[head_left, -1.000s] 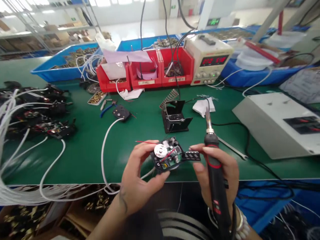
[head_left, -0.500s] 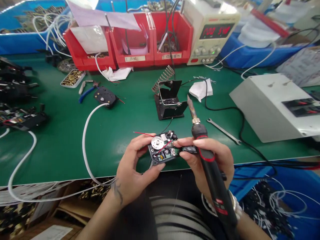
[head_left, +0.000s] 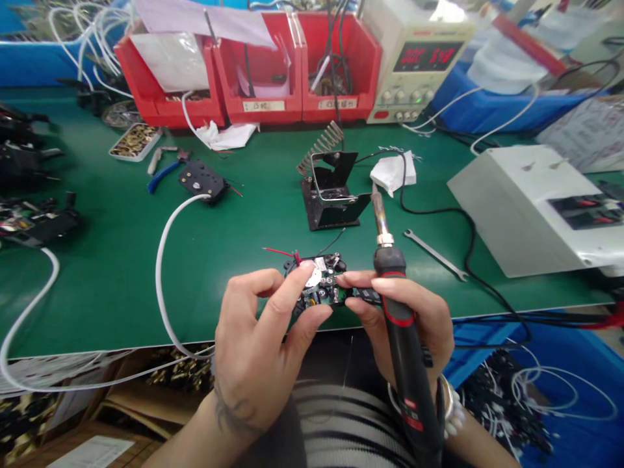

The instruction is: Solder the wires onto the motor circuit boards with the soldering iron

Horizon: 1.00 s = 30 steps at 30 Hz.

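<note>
A small circuit-board assembly in a black housing (head_left: 336,296) is held between my two hands near the bench's front edge. My left hand (head_left: 258,344) is closed on its left side, index fingertip over the round silver disc (head_left: 312,278) and thumb at the lower edge. A short red wire (head_left: 277,251) sticks out at the upper left, and a black wire (head_left: 334,240) runs off the top. My right hand (head_left: 419,318) grips a black and red soldering iron (head_left: 407,364), tip pointing up and away. Its thumb and fingertips also pinch the assembly's right side.
A black iron stand with a spring (head_left: 336,211) is behind the assembly. Nearby lie a wrench (head_left: 435,255), pliers (head_left: 164,174), a black module with a white cable (head_left: 202,180) and a tray of brass parts (head_left: 134,142). Red bins (head_left: 266,107), a power supply (head_left: 390,97) and a grey box (head_left: 511,214) stand behind.
My left index finger has moved from the assembly's upper edge onto the silver disc, and the left hand covers more of it. The red wire across the board now sits at the top left.
</note>
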Each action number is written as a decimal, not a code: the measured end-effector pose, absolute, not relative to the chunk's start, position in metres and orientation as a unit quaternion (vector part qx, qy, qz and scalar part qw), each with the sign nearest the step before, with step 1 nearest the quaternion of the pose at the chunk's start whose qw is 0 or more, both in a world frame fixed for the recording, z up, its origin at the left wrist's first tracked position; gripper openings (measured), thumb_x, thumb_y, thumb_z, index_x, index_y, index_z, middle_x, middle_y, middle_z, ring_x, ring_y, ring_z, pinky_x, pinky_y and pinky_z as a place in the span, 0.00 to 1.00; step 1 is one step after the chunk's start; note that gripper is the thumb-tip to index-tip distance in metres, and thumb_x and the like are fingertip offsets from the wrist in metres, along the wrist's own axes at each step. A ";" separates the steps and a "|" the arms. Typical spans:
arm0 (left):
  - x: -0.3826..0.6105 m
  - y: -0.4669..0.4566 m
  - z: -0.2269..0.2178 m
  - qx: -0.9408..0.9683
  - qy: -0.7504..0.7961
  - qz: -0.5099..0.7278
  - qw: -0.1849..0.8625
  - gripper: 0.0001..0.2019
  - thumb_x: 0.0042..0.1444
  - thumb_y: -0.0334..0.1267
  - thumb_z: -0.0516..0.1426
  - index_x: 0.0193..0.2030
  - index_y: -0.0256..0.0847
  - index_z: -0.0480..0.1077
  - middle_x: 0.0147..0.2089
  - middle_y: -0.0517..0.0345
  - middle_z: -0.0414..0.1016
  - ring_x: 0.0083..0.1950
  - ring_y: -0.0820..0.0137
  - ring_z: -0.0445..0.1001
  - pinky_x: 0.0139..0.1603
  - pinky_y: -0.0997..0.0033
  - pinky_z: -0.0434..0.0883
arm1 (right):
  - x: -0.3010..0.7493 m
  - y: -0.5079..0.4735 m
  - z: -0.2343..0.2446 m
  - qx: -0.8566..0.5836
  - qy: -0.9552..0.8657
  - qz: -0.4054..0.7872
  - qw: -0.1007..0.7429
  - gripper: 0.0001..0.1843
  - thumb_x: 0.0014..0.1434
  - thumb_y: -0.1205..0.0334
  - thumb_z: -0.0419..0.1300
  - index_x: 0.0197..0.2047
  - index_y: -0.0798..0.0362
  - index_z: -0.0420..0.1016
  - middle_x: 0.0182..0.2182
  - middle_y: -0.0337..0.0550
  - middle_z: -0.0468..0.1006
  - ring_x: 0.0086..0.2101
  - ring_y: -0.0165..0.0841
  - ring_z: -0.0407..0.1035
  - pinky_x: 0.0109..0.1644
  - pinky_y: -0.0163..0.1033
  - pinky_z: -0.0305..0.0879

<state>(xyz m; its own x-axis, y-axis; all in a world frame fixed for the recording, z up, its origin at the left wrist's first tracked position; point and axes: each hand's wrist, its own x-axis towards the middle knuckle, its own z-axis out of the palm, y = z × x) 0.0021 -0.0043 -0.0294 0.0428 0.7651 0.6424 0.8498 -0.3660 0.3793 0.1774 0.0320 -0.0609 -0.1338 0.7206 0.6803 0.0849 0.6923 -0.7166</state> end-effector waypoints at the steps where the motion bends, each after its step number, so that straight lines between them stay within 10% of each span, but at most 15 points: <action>1: 0.001 -0.003 -0.030 -0.716 -0.561 -0.414 0.037 0.16 0.66 0.37 0.60 0.59 0.35 0.71 0.44 0.53 0.70 0.44 0.70 0.71 0.46 0.72 0.71 | 0.177 0.032 -0.061 -0.286 -0.704 0.270 0.592 0.35 0.53 0.85 0.64 0.60 0.49 0.70 0.51 0.38 0.79 0.49 0.31 0.77 0.58 0.38 0.78; 30: -0.002 -0.004 -0.036 -0.736 -0.474 -0.483 -0.033 0.09 0.61 0.25 0.62 0.44 0.42 0.74 0.35 0.64 0.67 0.35 0.76 0.67 0.39 0.77 0.69 | 0.177 0.032 -0.053 -0.310 -0.715 0.249 0.576 0.32 0.54 0.82 0.67 0.59 0.50 0.70 0.49 0.39 0.80 0.48 0.29 0.78 0.57 0.35 0.77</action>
<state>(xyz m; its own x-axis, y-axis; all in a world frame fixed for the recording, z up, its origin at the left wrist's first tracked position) -0.0015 -0.0040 -0.0358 0.0847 0.7295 0.6787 0.6654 -0.5484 0.5064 0.1771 0.0319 -0.0528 -0.1457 0.7295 0.6683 0.1554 0.6840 -0.7127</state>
